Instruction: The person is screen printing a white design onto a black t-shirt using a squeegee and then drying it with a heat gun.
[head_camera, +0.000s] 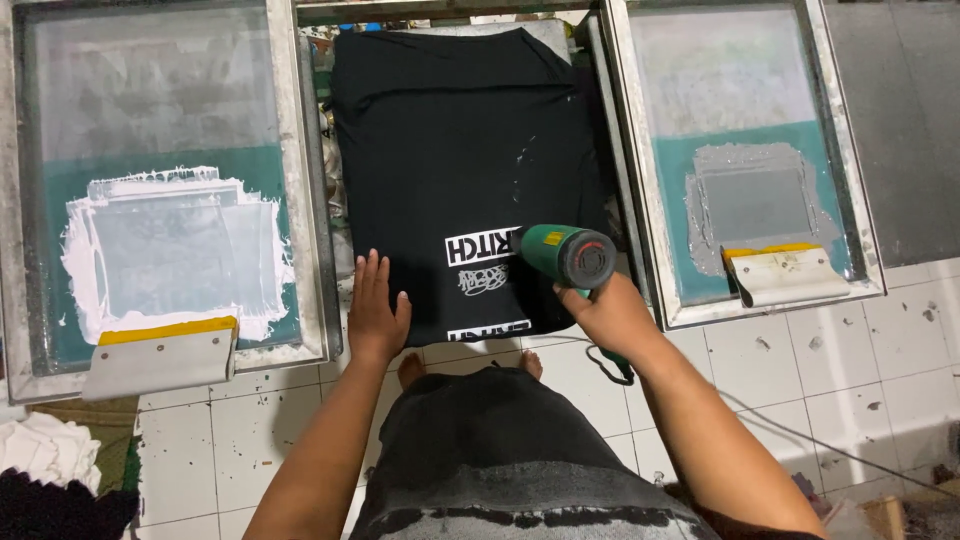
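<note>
A black T-shirt (450, 150) lies stretched over a platen in the middle, with white printed marks near its lower edge. My left hand (375, 310) rests flat on the shirt's lower left corner, fingers spread. My right hand (610, 315) grips the handle of a green heat gun (565, 252), whose barrel points left over the white print.
A framed printing screen (160, 190) with white ink and a yellow-edged squeegee (165, 350) sits at left. Another screen (740, 150) with grey ink and a squeegee (785, 270) sits at right. White tiled floor (860, 360) below; a cloth pile (45, 470) at lower left. The gun's cord (790, 430) trails right.
</note>
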